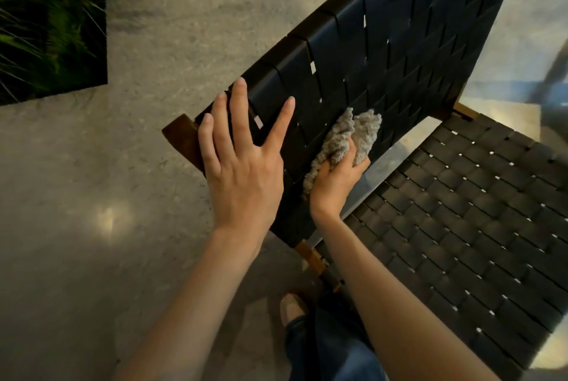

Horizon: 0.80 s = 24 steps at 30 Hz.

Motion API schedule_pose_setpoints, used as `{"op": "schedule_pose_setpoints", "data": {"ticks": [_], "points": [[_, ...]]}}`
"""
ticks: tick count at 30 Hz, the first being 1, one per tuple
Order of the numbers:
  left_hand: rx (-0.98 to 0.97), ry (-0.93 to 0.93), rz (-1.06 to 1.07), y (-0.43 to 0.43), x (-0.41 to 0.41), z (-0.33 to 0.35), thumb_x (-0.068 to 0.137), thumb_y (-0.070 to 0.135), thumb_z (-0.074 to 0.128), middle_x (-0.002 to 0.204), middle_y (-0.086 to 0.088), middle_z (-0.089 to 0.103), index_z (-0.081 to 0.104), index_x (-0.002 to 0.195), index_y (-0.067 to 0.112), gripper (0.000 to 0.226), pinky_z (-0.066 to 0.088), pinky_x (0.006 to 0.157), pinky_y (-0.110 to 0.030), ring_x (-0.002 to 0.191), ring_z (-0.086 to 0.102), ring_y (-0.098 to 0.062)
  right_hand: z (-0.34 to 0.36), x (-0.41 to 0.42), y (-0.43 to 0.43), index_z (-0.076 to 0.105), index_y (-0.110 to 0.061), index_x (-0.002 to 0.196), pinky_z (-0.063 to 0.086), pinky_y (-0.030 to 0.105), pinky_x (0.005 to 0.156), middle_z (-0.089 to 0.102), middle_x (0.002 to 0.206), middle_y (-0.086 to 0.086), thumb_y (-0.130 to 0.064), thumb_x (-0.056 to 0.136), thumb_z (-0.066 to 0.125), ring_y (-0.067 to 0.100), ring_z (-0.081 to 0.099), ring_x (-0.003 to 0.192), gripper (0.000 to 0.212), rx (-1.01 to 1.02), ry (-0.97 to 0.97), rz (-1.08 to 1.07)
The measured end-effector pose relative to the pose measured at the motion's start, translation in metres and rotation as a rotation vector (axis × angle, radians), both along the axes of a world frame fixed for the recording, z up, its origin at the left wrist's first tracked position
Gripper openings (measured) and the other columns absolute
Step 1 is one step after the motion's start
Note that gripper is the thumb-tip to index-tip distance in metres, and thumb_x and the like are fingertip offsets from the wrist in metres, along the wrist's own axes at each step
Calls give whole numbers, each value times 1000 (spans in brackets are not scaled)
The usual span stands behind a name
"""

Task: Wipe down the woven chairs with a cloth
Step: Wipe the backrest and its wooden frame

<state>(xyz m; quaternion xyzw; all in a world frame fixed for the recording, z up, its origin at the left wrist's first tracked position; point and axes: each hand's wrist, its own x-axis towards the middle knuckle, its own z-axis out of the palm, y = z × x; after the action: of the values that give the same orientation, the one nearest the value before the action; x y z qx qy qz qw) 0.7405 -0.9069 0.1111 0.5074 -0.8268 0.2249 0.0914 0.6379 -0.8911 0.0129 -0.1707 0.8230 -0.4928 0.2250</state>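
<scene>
Bunching the shaggy grey-beige cloth (pixel 347 134) in curled fingers, the right hand (pixel 335 177) presses it against the black woven-strap backrest (pixel 399 42) of the wooden-framed chair, near the panel's lower edge. Just left of that grip, the left hand (pixel 242 171) lies flat, fingers straight and spread over the backrest's top edge, holding nothing; it is likely steadying the chair against the wiping push. Right of the grip and beyond it stretches the dark woven seat (pixel 476 211).
</scene>
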Motion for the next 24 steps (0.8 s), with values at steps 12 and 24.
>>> {"op": "schedule_pose_setpoints", "data": {"ticks": [12, 24], "points": [[-11, 70, 8, 0, -3, 1, 97, 30, 49, 153, -20, 27, 24, 149, 35, 58, 11, 113, -46, 139, 22, -34, 84, 5, -32, 46, -40, 137, 38, 29, 103, 32, 131, -1, -38, 95, 53, 13, 41, 123, 43, -391, 89, 148], [-11, 120, 54, -1, -14, -8, 99, 30, 43, 149, -23, 32, 27, 147, 41, 52, 14, 111, -49, 137, 30, -38, -60, -16, 20, 37, -35, 146, 16, 24, 108, 27, 143, 10, -10, 96, 51, 19, 30, 129, 57, 49, -47, -81]]}}
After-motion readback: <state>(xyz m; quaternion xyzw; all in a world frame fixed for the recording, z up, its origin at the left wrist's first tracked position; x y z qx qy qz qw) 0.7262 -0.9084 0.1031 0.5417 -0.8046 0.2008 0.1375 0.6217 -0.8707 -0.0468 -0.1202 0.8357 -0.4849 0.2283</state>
